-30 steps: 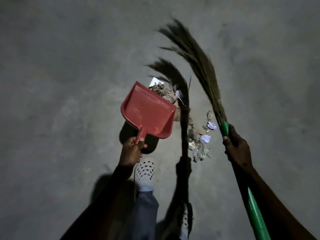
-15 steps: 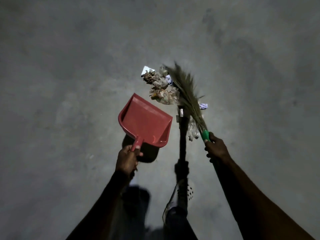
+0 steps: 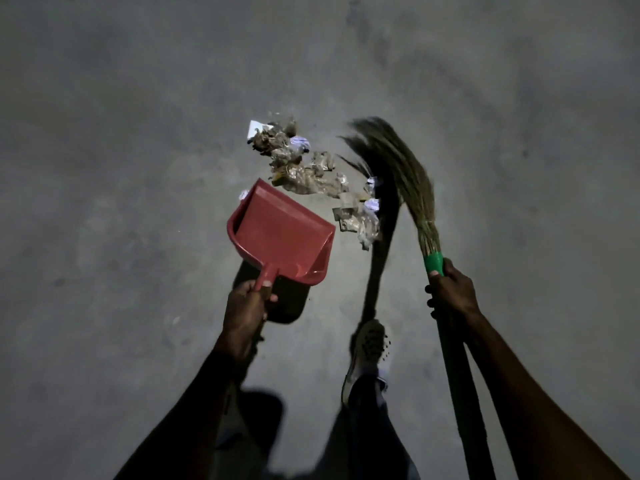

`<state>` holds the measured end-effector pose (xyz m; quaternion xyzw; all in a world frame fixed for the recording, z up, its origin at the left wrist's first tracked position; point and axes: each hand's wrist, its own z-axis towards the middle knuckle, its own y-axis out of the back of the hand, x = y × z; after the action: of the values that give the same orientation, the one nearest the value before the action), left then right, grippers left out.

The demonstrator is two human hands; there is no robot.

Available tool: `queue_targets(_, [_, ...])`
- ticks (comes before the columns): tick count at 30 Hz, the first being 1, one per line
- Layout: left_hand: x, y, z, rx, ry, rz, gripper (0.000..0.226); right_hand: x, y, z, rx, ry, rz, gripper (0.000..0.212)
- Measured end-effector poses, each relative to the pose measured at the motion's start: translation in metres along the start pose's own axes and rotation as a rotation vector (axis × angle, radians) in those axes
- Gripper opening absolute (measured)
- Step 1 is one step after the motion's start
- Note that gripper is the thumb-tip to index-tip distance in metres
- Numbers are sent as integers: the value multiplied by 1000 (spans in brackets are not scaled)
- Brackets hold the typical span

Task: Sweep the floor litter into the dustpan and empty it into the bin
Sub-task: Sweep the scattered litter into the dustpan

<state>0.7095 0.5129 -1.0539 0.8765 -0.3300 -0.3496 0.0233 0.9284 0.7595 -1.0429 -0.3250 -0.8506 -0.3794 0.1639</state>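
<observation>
A pile of litter [image 3: 304,171], made of clear wrappers, dry leaves and paper scraps, lies on the grey concrete floor. My left hand [image 3: 246,308] grips the handle of a red dustpan [image 3: 282,233], whose open mouth faces the pile from just below it. The pan holds nothing that I can see. My right hand [image 3: 450,291] grips the green handle of a grass broom [image 3: 403,168]. Its bristles point up and left, blurred, just right of the litter.
My foot in a white perforated shoe [image 3: 369,348] stands between my arms, below the litter. Dark shadows of the broom and dustpan fall on the floor. Bare concrete [image 3: 121,168] surrounds the pile on all sides. No bin is in view.
The broom swung left through the scattered litter and back out to the right, pushing the pieces into one pile. The dustpan dropped back to just below the pile.
</observation>
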Motion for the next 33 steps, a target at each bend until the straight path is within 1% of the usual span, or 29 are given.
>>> queue_targets(4, [-5, 28, 11, 105, -59, 71, 12, -37, -29, -46, -94, -76, 124, 42])
queue_targets(6, [-3, 44, 17, 149, -96, 141, 13, -57, -55, -71, -129, -121, 177, 36])
queue_targets(9, [3, 70, 29, 169, -133, 218, 17, -77, -102, -100, -156, -235, 266, 26])
queue_targets(12, [18, 97, 39, 157, -139, 204, 14, -88, -158, -120, -119, -309, 310, 19])
queue_targets(14, [29, 115, 45, 145, -129, 181, 14, -87, -193, -127, -86, -318, 332, 20])
queue_targets(17, [38, 140, 54, 116, -111, 155, 11, -64, -238, -135, -21, -291, 393, 21])
queue_targets(19, [41, 152, 57, 98, -103, 128, 10, -41, -257, -141, 24, -267, 431, 23])
queue_targets(21, [41, 164, 58, 80, -105, 110, 10, -21, -265, -146, 36, -231, 440, 24])
queue_targets(24, [39, 180, 56, 66, -109, 62, 9, -6, -262, -149, -21, -179, 427, 25])
queue_targets(28, [36, 191, 54, 24, -72, -15, 12, 4, -231, -153, -148, -73, 260, 48])
queue_targets(30, [35, 192, 53, 17, -59, -43, 14, 6, -213, -156, -188, -2, 173, 52])
queue_targets(33, [36, 193, 51, 26, -52, -58, 16, 7, -191, -160, -154, 92, 99, 54])
